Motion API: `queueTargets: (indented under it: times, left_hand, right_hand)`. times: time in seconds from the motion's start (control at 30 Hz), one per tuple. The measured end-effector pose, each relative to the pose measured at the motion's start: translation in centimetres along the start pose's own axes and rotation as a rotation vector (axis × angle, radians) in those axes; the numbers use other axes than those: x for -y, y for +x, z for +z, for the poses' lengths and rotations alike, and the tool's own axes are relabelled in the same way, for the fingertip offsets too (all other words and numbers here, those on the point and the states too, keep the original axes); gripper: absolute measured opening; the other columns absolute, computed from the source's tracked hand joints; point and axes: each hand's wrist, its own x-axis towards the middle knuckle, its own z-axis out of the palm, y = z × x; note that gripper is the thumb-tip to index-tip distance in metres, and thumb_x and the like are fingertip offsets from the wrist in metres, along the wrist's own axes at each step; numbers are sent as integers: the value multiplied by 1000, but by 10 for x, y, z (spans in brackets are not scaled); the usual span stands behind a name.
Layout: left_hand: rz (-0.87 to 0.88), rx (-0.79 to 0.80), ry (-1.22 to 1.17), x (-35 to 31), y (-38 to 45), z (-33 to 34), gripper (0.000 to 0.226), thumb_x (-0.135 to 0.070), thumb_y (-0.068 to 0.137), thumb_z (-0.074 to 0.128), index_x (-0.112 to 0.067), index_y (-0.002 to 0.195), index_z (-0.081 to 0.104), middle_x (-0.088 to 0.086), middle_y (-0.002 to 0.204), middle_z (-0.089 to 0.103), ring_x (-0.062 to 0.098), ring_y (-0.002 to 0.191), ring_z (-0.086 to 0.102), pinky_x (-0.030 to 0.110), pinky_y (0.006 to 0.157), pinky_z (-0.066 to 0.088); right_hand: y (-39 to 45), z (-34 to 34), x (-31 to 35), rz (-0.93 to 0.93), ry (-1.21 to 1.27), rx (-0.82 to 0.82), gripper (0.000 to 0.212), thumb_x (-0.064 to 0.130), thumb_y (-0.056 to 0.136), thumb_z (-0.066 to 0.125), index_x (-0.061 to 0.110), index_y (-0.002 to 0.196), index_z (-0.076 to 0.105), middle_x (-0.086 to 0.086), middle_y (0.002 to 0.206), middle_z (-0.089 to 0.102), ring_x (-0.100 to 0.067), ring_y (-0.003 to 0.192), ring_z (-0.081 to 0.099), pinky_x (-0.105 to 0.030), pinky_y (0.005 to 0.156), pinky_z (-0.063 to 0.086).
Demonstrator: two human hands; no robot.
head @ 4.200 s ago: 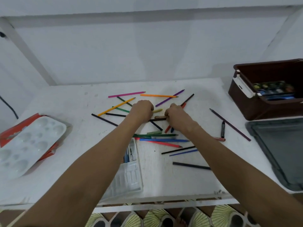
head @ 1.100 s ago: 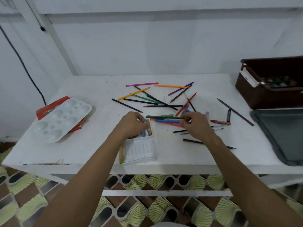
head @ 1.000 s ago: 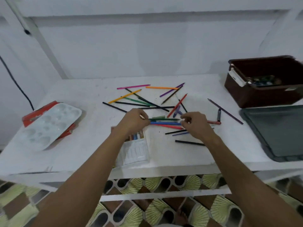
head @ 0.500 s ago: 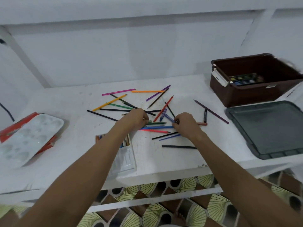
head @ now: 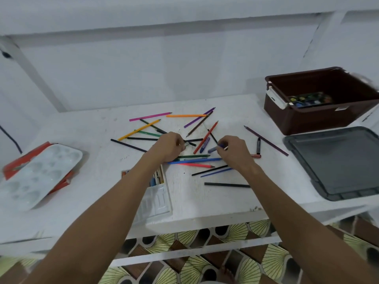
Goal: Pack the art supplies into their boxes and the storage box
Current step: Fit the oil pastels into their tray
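1. Take the open crayon box (head: 156,193) at the near edge of the table (head: 86,201) as your landmark. Half a second ago both your hands sat close together just beyond its far end; they have since spread a little and moved further from it, into the pile of pencils (head: 194,138).

2. Your left hand (head: 171,147) is curled over something small and pale at its fingertips, just beyond the box. I cannot tell what it is, nor whether it is truly gripped.

3. Your right hand (head: 233,151), to the right of the box and beyond it, now pinches a short blue crayon (head: 214,149) that was lying loose a moment ago. Judging by that, a crayon is the piece in hand.

4. The box already holds a few sticks at its far end, so the crayon probably goes there next.

5. Most of the work looks undone. The pencils lie scattered beyond and right of the box, and a dark marker (head: 258,145) lies further right.

6. The brown storage box (head: 303,119) stands far right of the crayon box, a paint set inside it, its grey lid (head: 336,162) off beside it. The white palette (head: 37,175) rests on a red packet well to the left.
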Motion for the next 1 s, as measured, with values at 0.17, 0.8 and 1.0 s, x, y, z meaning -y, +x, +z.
queueTargets:
  times: [0.17,0.8,1.0]
  left_hand:
    - [-57,-141,-177,14,-30,-20,27,-30,90,60,-16,113,64,-1,103,65,14,88,61,23,72,44]
    - [-477,-153,-433,90,-182,-15,21,-30,84,71,-20,102,64,-2,71,71,11,55,68,27,62,58]
    - [-493,-128,-430,92,-190,-13,29,-32,84,71,-19,108,63,-2,74,71,9,57,68,20,54,55]
  right_hand:
    - [-9,-9,29,-137,185,-71,16,14,89,60,12,104,66,1,94,67,-7,84,61,-15,82,48]
    - [-85,104,146,-241,315,535,22,12,79,73,11,99,63,-21,77,70,-22,61,65,-30,59,58]
    - [-99,120,147,-232,252,445,22,17,79,75,6,97,69,-3,75,68,-10,62,62,-25,70,56]
